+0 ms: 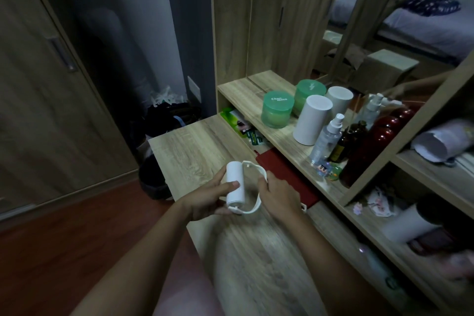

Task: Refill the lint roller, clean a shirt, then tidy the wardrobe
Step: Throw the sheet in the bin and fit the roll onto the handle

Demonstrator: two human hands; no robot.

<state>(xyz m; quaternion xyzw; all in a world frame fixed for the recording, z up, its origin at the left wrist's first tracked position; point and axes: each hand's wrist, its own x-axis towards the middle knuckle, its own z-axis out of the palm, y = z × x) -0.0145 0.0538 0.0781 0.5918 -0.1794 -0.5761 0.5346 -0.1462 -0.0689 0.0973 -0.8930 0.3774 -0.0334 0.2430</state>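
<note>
Left hand is curled around the white roll, with the thumb on its side, and holds it above the wooden desk. The white frame of the lint roller bows from one end of the roll to the other, and the right hand grips this frame with bent fingers. I judge the roll is being seated. If one end does not sit fully in, the roll can drop on the desk; too much bending may crack the thin frame. Further right, the green jar and spray bottle stand well apart.
</note>
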